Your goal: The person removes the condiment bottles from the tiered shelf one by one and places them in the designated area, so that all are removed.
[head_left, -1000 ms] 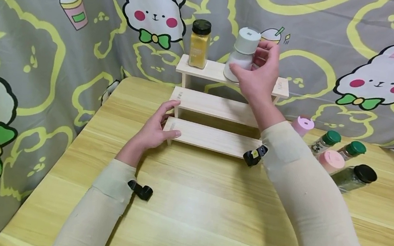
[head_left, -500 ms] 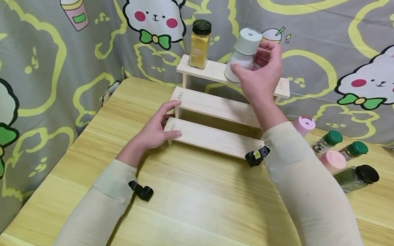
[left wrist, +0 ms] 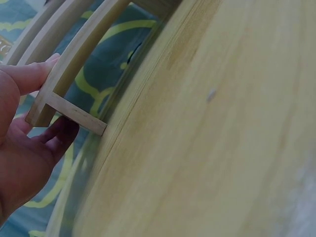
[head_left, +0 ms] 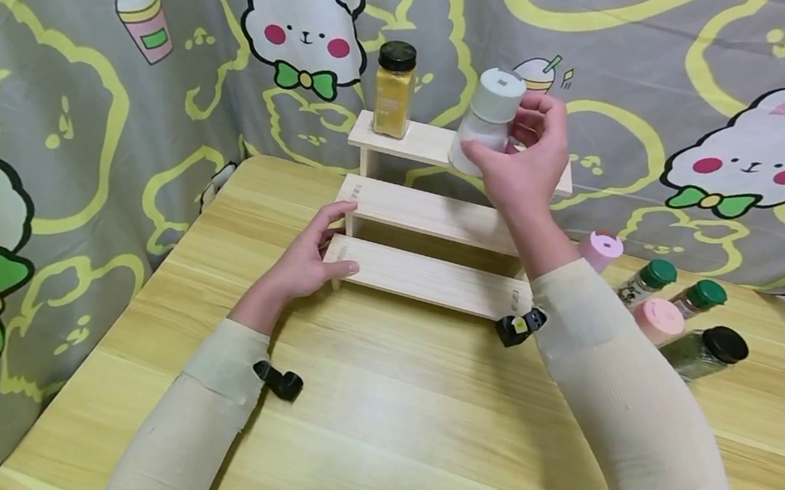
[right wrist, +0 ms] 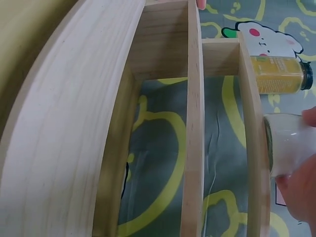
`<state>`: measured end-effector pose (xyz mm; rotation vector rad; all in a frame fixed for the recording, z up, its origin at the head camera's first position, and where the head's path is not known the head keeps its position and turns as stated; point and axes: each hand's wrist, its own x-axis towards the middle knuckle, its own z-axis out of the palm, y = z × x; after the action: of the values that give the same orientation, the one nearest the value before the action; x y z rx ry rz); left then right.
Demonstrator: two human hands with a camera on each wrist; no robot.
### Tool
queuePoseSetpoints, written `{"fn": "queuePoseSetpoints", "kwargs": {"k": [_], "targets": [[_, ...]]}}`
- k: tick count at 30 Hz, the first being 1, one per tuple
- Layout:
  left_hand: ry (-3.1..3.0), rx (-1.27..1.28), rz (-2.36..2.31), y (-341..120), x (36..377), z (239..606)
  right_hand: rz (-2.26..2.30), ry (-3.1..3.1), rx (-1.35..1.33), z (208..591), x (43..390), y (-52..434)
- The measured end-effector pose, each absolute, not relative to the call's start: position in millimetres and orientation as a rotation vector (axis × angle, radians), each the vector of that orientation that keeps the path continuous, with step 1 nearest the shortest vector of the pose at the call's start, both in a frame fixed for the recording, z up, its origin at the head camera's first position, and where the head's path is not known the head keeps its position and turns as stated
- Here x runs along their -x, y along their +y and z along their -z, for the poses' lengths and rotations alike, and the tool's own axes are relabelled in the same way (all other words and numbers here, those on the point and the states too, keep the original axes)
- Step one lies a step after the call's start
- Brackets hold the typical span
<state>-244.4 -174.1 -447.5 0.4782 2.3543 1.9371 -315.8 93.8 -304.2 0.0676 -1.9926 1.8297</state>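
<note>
My right hand [head_left: 530, 164] grips a white-capped jar of white contents [head_left: 497, 101] at the top tier of a three-tier wooden rack [head_left: 434, 213]. Thumb and fingers wrap its side, and the jar leans slightly. In the right wrist view the jar's base [right wrist: 271, 145] is right at the top board's edge. A square bottle of yellow powder with a black lid [head_left: 393, 94] stands on the same tier, to the left. My left hand [head_left: 304, 253] holds the left end of the lowest board, thumb above and fingers below, as the left wrist view shows.
Right of the rack, several seasoning containers stand on the wooden table [head_left: 367, 426]: a pink-purple lidded one [head_left: 601, 249], green-capped shakers [head_left: 651, 280], a pink lidded one [head_left: 659, 318] and a black-lidded jar [head_left: 704, 354]. A patterned curtain [head_left: 638, 53] hangs close behind.
My right hand and the white-capped jar have shifted slightly right and nearer to me, and the jar leans more. My left hand stays on the rack.
</note>
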Motion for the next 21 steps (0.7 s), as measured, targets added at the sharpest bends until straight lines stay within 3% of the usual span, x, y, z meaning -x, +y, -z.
{"fn": "queuePoseSetpoints", "kwargs": {"k": [21], "targets": [[2.361,-0.535,-1.971,-175.5,245.2,452.9,-1.895,-1.897,-0.191,312.0,289.9,115.2]]}}
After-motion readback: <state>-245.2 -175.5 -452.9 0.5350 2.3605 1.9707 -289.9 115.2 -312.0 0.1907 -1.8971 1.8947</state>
